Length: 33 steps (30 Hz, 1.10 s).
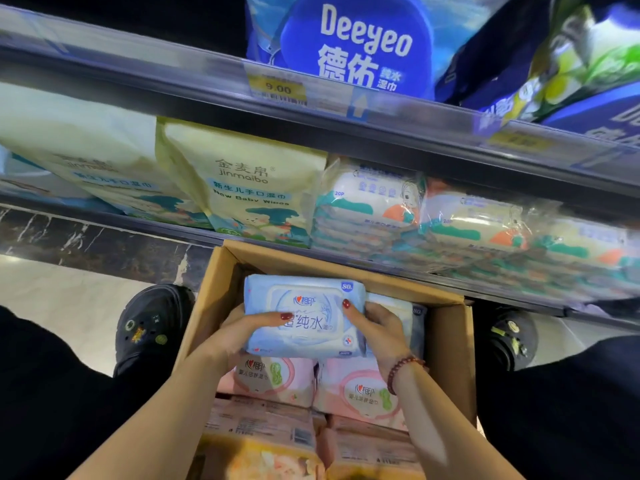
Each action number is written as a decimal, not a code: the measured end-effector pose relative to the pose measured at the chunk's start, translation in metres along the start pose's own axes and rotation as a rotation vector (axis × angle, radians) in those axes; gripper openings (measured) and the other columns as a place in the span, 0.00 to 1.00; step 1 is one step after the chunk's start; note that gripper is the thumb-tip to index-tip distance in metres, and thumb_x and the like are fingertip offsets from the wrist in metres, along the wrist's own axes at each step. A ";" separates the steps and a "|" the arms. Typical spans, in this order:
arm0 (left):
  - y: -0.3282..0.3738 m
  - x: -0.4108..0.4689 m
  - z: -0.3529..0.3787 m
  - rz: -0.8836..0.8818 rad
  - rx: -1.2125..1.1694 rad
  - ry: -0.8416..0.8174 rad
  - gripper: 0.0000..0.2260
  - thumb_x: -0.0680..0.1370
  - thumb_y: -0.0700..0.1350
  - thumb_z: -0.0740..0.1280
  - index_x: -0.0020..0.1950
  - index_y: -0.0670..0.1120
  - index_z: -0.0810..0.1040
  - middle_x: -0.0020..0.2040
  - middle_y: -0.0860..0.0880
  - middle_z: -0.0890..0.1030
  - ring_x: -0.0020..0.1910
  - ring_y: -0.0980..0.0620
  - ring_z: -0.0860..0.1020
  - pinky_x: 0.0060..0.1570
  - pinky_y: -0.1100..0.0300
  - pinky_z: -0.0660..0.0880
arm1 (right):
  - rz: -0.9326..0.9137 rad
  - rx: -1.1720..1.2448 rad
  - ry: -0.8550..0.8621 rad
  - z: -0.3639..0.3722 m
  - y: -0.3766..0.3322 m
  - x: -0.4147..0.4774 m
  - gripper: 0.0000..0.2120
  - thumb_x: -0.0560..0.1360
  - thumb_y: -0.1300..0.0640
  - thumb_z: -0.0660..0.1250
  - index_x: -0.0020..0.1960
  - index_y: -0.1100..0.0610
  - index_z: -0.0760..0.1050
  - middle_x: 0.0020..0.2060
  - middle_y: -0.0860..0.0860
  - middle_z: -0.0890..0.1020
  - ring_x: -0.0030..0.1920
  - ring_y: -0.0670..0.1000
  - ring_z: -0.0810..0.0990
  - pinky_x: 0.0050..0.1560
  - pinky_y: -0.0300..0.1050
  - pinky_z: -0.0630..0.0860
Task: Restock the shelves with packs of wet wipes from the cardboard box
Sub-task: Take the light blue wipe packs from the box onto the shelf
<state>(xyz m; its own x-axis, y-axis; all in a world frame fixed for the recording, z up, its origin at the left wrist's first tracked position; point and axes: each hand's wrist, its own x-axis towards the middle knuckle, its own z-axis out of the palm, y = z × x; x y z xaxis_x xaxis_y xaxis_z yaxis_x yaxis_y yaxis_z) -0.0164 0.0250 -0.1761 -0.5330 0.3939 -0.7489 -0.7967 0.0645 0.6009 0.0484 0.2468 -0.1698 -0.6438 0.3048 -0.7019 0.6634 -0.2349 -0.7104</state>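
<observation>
We see both hands grasping one light blue pack of wet wipes (304, 317) by its short ends: the left hand (242, 336) has the thumb on the top face and the fingers curled under the left end, and the right hand (377, 336) holds the right end in the same way. The pack lies flat, with its white lid upward, over the far part of the open cardboard box (207, 306). The box stands on the floor (52, 289) between two black shoes (152, 323), directly in front of the shelves. In the box, just under the right hand, we see another light blue pack (414, 318), and nearer to us two pink packs (273, 379) side by side, with more packs below them which are blurred. On the right wrist there is a bracelet of dark red beads (401, 368). On the lower shelf (104, 221), above the box, pale yellow packs of baby wipes (242, 188) stand upright at the left, and bundles of small packs in clear wrap (367, 209) lie at the right, touching them. On the upper shelf we see a big blue pack with the word Deeyeo (356, 46), and on the rail in front of it a yellow price tag (280, 86) with 9.00.
</observation>
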 end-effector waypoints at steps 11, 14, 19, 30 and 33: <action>0.005 0.002 -0.017 0.008 0.064 0.091 0.27 0.61 0.48 0.79 0.60 0.49 0.79 0.53 0.45 0.84 0.51 0.43 0.83 0.55 0.42 0.77 | 0.006 -0.250 0.563 -0.055 0.048 0.013 0.35 0.67 0.58 0.78 0.70 0.62 0.69 0.64 0.56 0.76 0.64 0.55 0.75 0.63 0.43 0.69; 0.006 0.002 -0.019 -0.003 0.086 0.101 0.33 0.54 0.53 0.82 0.58 0.49 0.80 0.52 0.46 0.85 0.50 0.43 0.83 0.52 0.45 0.78 | 0.177 -0.265 0.494 -0.060 0.051 0.027 0.37 0.60 0.48 0.81 0.64 0.60 0.73 0.59 0.55 0.80 0.59 0.57 0.79 0.60 0.49 0.75; 0.009 0.001 -0.017 -0.005 0.105 0.084 0.39 0.50 0.56 0.83 0.59 0.49 0.80 0.53 0.46 0.84 0.51 0.44 0.83 0.51 0.47 0.78 | 0.282 -0.093 0.149 -0.086 0.051 0.047 0.42 0.42 0.42 0.84 0.53 0.58 0.81 0.48 0.53 0.86 0.50 0.54 0.84 0.55 0.52 0.80; 0.010 0.001 -0.018 -0.010 0.092 0.071 0.34 0.56 0.52 0.81 0.60 0.49 0.79 0.53 0.46 0.84 0.50 0.45 0.83 0.45 0.52 0.79 | 0.123 0.019 -0.064 -0.081 0.049 0.043 0.42 0.48 0.48 0.85 0.59 0.57 0.78 0.51 0.52 0.85 0.52 0.51 0.84 0.52 0.46 0.81; 0.010 0.003 -0.017 -0.030 0.086 0.109 0.29 0.58 0.50 0.78 0.58 0.48 0.80 0.50 0.46 0.85 0.47 0.45 0.84 0.42 0.53 0.79 | 0.146 0.044 -0.089 -0.079 0.044 0.043 0.40 0.50 0.53 0.85 0.60 0.60 0.78 0.51 0.54 0.85 0.52 0.52 0.85 0.48 0.45 0.81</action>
<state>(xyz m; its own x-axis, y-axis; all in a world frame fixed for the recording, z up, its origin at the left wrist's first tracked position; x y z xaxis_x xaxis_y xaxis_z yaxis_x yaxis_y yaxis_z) -0.0309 0.0109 -0.1769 -0.5404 0.2891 -0.7902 -0.7880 0.1553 0.5957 0.0796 0.3227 -0.2270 -0.5741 0.1817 -0.7984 0.7364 -0.3117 -0.6005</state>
